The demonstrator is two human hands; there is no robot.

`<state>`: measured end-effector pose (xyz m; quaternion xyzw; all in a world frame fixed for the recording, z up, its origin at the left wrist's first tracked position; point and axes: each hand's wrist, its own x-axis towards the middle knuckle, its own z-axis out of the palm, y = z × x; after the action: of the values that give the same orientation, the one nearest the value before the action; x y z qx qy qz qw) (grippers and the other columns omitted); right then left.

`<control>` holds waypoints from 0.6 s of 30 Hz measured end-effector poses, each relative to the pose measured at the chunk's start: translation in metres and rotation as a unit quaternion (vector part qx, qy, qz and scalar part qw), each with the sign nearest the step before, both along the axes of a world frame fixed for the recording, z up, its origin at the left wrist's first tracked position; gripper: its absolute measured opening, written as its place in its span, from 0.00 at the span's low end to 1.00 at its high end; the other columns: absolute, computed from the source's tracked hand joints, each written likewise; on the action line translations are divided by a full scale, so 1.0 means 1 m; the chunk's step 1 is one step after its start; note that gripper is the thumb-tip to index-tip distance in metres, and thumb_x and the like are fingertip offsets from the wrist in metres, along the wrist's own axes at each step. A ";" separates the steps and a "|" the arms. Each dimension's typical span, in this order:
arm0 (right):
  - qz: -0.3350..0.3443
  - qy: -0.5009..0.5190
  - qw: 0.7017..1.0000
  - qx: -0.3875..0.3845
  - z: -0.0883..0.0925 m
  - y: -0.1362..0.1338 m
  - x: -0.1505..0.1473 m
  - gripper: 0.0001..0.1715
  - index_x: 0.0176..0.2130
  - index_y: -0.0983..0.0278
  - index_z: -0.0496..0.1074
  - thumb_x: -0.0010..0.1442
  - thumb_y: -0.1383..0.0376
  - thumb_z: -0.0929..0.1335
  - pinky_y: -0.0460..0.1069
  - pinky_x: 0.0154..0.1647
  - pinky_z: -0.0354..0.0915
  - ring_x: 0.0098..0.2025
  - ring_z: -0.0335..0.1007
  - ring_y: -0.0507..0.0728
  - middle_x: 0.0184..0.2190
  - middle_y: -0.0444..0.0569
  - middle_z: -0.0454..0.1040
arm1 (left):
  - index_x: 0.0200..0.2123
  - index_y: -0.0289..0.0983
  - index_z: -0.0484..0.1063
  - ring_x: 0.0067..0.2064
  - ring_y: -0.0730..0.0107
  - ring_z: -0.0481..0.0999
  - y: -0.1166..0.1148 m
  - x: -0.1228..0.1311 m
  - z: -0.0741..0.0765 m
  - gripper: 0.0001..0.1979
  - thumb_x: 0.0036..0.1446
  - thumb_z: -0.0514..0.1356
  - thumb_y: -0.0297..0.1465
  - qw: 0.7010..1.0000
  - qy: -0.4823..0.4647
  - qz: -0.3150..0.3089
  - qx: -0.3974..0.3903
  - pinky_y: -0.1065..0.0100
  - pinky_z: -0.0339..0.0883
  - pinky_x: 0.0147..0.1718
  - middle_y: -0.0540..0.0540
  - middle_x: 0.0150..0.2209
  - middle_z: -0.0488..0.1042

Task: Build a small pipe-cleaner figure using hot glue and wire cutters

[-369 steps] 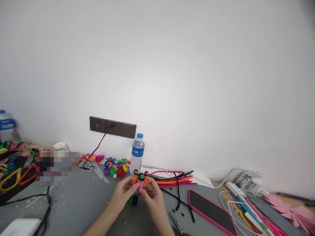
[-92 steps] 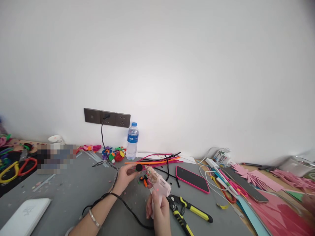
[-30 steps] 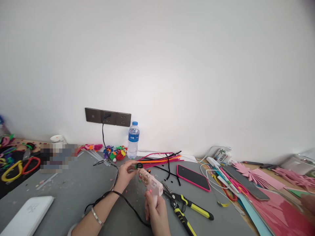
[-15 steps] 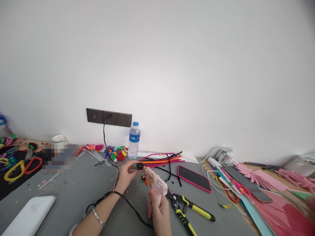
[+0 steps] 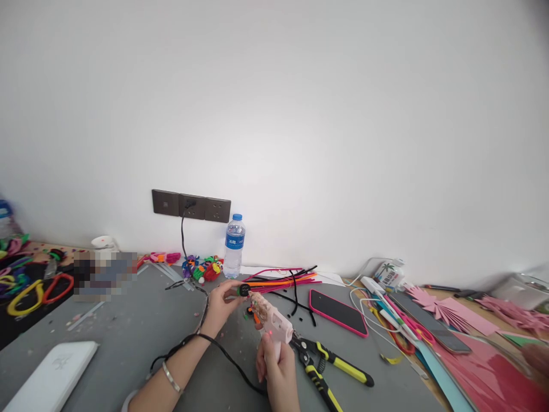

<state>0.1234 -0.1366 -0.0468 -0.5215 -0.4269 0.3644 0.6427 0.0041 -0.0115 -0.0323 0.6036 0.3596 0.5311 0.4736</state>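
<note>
My right hand (image 5: 277, 363) is wrapped round the handle of a pink hot glue gun (image 5: 277, 325), which has a small red light on its side. The gun's nozzle points up and left, at or very near a small black and green fuzzy piece (image 5: 244, 290). That piece is pinched between the fingertips of my left hand (image 5: 223, 303); its exact shape is too small to make out. A black cord (image 5: 227, 357) runs over my left forearm. Just right of my right hand lie pliers with yellow and black handles (image 5: 338, 363). Small orange and black bits (image 5: 250, 312) lie behind the gun.
Pipe cleaners (image 5: 278, 280) lie behind my hands, near a water bottle (image 5: 234, 246). A pink-cased phone (image 5: 338, 312) rests to the right, past it pink paper (image 5: 484, 366) and white cables. Leftward are a white box-like device (image 5: 51, 375), scissors (image 5: 58, 288) and glue sticks (image 5: 86, 315). Another person's hand (image 5: 536, 360) shows at far right.
The glue gun's nozzle has shifted slightly left, closer to the black and green piece. My left hand has barely moved. The hand at far right shows a little more.
</note>
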 end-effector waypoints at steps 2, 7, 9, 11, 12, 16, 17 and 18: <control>0.036 0.022 0.999 -0.026 -0.001 0.000 0.000 0.33 0.40 0.71 0.71 0.58 0.43 0.63 0.43 0.12 0.49 0.12 0.48 0.48 0.11 0.35 0.54 | 0.35 0.35 0.77 0.33 0.63 0.79 -0.001 0.000 0.001 0.13 0.42 0.66 0.33 1.000 0.000 0.001 0.000 0.65 0.75 0.31 0.42 0.37 0.78; 0.052 0.041 0.997 -0.051 -0.001 -0.001 0.000 0.32 0.32 0.68 0.69 0.56 0.40 0.63 0.43 0.12 0.48 0.12 0.47 0.47 0.11 0.35 0.54 | 0.34 0.35 0.77 0.33 0.64 0.78 -0.002 0.000 0.005 0.13 0.42 0.65 0.31 1.000 0.000 0.000 0.001 0.67 0.74 0.30 0.43 0.37 0.77; 0.055 0.035 0.996 -0.057 -0.001 0.000 0.000 0.31 0.27 0.66 0.67 0.55 0.40 0.64 0.43 0.12 0.49 0.12 0.48 0.47 0.11 0.36 0.54 | 0.34 0.36 0.77 0.34 0.64 0.78 -0.003 0.000 0.005 0.12 0.42 0.64 0.31 1.000 0.001 0.000 0.005 0.67 0.74 0.31 0.43 0.37 0.78; 0.047 0.032 0.997 -0.061 -0.001 0.000 0.000 0.31 0.25 0.65 0.66 0.54 0.40 0.64 0.44 0.12 0.49 0.12 0.48 0.48 0.10 0.36 0.54 | 0.34 0.36 0.77 0.34 0.64 0.77 -0.003 0.000 0.006 0.12 0.43 0.64 0.32 1.000 0.004 0.001 0.009 0.68 0.74 0.31 0.43 0.37 0.78; 0.042 0.031 0.997 -0.062 -0.001 0.000 0.000 0.31 0.24 0.64 0.65 0.54 0.40 0.64 0.44 0.12 0.50 0.12 0.48 0.48 0.10 0.37 0.54 | 0.34 0.36 0.77 0.34 0.64 0.77 -0.003 0.000 0.006 0.12 0.43 0.64 0.32 1.000 0.007 0.000 0.010 0.68 0.74 0.31 0.43 0.37 0.78; 0.036 0.034 0.997 -0.059 -0.001 0.001 0.001 0.31 0.23 0.64 0.64 0.54 0.40 0.64 0.43 0.12 0.47 0.12 0.48 0.48 0.10 0.36 0.54 | 0.34 0.36 0.77 0.35 0.64 0.77 -0.004 0.000 0.008 0.11 0.44 0.63 0.32 1.000 0.008 -0.004 0.009 0.68 0.73 0.31 0.43 0.37 0.77; 0.036 0.038 0.997 -0.059 -0.001 0.001 0.001 0.30 0.24 0.64 0.64 0.54 0.40 0.64 0.43 0.13 0.47 0.12 0.47 0.47 0.11 0.36 0.54 | 0.34 0.36 0.77 0.35 0.64 0.77 -0.005 0.000 0.009 0.11 0.44 0.63 0.31 1.000 0.007 -0.004 0.009 0.69 0.73 0.31 0.43 0.37 0.77; 0.034 0.042 0.997 -0.060 0.000 0.001 0.001 0.30 0.24 0.64 0.64 0.54 0.40 0.64 0.43 0.13 0.47 0.12 0.47 0.47 0.11 0.36 0.53 | 0.34 0.36 0.77 0.35 0.64 0.78 -0.005 0.000 0.009 0.10 0.44 0.63 0.31 1.000 0.007 -0.006 0.008 0.69 0.73 0.31 0.43 0.37 0.77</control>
<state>0.1246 -0.1361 -0.0473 -0.5281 -0.3943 0.4330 0.6150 0.0037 -0.0164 -0.0233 0.6131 0.3547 0.5274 0.4692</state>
